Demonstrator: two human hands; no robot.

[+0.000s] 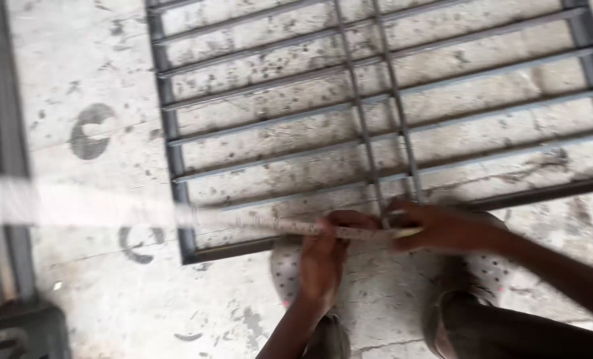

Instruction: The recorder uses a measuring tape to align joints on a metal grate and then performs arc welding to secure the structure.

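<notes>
Pinching a pale measuring tape (296,227) between their fingers, both hands (323,256) (443,229) press it against the grey metal grille (176,159).

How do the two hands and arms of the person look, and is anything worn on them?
Both are bare: the left hand and the right hand show no gloves, rings or watch, and no sleeves cover the forearms as far as the frame shows. The picture is blurred, so finer marks cannot be told.

Metal workshop, steel grille (376,113), stained concrete floor (97,80)
</notes>
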